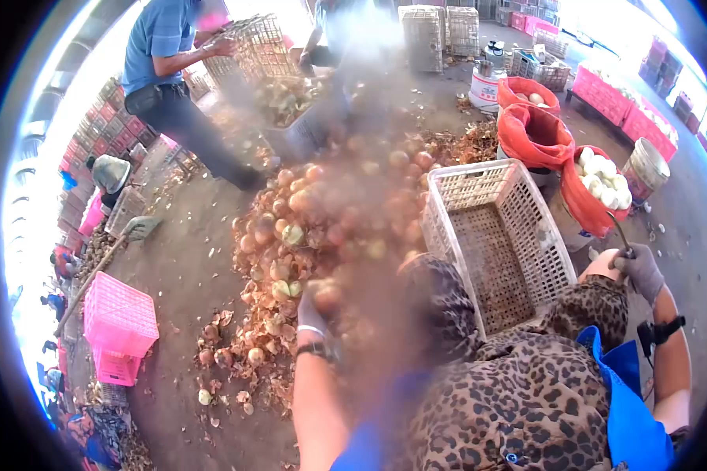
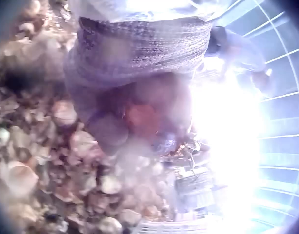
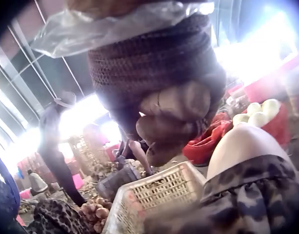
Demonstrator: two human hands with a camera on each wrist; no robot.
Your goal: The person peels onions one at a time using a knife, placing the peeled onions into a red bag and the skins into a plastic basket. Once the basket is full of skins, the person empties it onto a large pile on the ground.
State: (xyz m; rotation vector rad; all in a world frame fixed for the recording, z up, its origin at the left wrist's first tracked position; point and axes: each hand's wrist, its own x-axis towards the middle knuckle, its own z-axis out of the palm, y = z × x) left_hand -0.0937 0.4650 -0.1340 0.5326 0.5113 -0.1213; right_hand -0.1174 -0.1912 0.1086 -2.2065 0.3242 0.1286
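My left hand (image 1: 313, 310), in a pale glove, holds an onion (image 1: 327, 294) over the near side of a big onion heap (image 1: 291, 259). In the left wrist view the gloved fingers (image 2: 108, 131) curl round that onion (image 2: 142, 119). Beside my knee, my right hand (image 1: 642, 271) wears a grey glove and grips a thin, dark tool with a curved blade (image 1: 619, 228). Its fingers (image 3: 176, 102) look curled in the right wrist view, where the tool itself is hidden. A pale plastic crate (image 1: 562, 263) stands between my knees, with dirt and bits on its floor.
Red-lined buckets stand right of the crate, the nearest holding peeled white onions (image 1: 601, 177). Pink crates (image 1: 122, 314) and a long-handled shovel (image 1: 137, 228) are at left. Beyond the heap, a person in blue (image 1: 161, 47) tips a crate (image 1: 251, 47). Haze blurs the middle.
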